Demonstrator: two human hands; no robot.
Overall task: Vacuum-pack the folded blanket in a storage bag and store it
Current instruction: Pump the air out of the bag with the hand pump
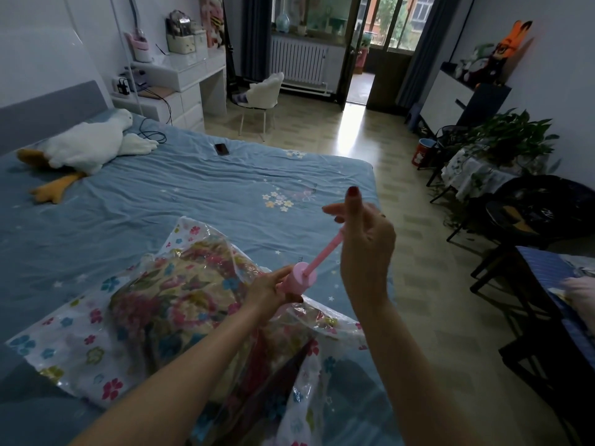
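A clear storage bag [64,355] printed with small flowers lies on the blue bed [180,191], and a folded floral blanket [167,304] fills it. A pink hand pump [301,280] stands on the bag near its right side. My left hand [270,289] grips the pump's round barrel. My right hand [363,239] holds the top of the pump's thin pink rod [323,252], which is drawn out upward to the right; my forefinger and thumb stick out straight. The bag's valve is hidden under the pump.
A white plush goose [90,146] and a dark phone [221,149] lie farther up the bed. Right of the bed runs an open floor strip, with dark chairs [528,220], a plant table [489,169] and a red bin [422,152] along the wall.
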